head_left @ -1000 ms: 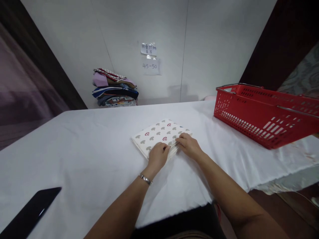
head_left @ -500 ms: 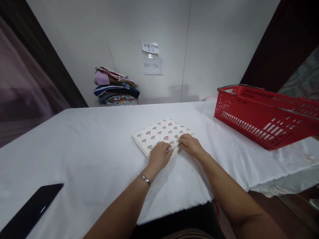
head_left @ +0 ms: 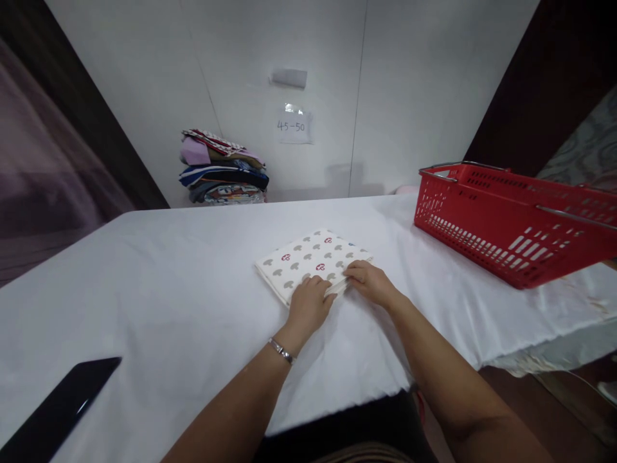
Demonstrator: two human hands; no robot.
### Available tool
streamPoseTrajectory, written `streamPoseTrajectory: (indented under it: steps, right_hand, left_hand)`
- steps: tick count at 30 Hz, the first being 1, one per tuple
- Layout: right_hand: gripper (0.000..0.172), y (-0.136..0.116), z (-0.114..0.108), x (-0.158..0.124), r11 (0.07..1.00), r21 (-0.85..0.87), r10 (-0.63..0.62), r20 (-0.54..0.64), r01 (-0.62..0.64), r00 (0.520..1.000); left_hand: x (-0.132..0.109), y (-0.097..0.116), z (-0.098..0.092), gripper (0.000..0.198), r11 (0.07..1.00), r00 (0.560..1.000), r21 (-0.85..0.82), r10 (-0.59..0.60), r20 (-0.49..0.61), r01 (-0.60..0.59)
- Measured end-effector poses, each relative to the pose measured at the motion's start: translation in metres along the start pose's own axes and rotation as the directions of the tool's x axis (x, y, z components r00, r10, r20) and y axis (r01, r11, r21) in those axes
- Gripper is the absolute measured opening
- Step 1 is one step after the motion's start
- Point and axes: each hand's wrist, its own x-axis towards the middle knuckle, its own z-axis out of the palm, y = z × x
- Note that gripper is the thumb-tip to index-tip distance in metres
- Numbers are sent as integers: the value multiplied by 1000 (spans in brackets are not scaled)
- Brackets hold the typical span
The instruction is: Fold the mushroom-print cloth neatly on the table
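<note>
A folded white cloth (head_left: 308,256) with grey and red mushroom-like prints lies flat in the middle of the table, one corner toward me. My left hand (head_left: 310,302) rests on its near edge, fingers on top and thumb at the side, pinching the layers. Just to the right, my right hand (head_left: 369,281) grips the same edge near the right corner between thumb and fingers. The fingertips of both hands are partly hidden by the hands themselves.
A white sheet (head_left: 193,276) covers the table. Stacked folded clothes (head_left: 224,168) stand at the back left, against the wall. A red basket (head_left: 506,225) sits on the right. A dark flat object (head_left: 62,408) lies near left. A paper sign (head_left: 295,126) reads "45-50".
My left thumb has shifted slightly at the cloth's near edge, while the right hand stays nearly still. On the wall, the upper paper has curled over and its writing no longer shows.
</note>
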Motion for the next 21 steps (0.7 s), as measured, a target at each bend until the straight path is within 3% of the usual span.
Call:
streamPoseTrajectory:
  steps: [3, 6, 8, 14, 21]
  right_hand:
    - [28, 16, 2, -1, 984, 171, 76, -165, -47, 983]
    - [25, 36, 3, -1, 955, 275, 204, -347, -109, 915]
    - [23, 46, 3, -2, 943, 288, 281, -408, -169, 869]
    - [27, 60, 7, -4, 900, 293, 419, -383, -322, 823]
    - [29, 62, 17, -3, 897, 346, 396, -350, -276, 849]
  left_hand:
    - [0, 0, 0, 17, 1000, 1000, -8, 5, -10, -5]
    - [-1, 1, -1, 16, 1000, 1000, -14, 0, -15, 0]
    - [-2, 1, 0, 16, 1000, 1000, -13, -10, -12, 10]
    - [-1, 0, 0, 15, 1000, 1000, -15, -12, -16, 12]
    - [-2, -1, -1, 16, 1000, 1000, -18, -10, -25, 9]
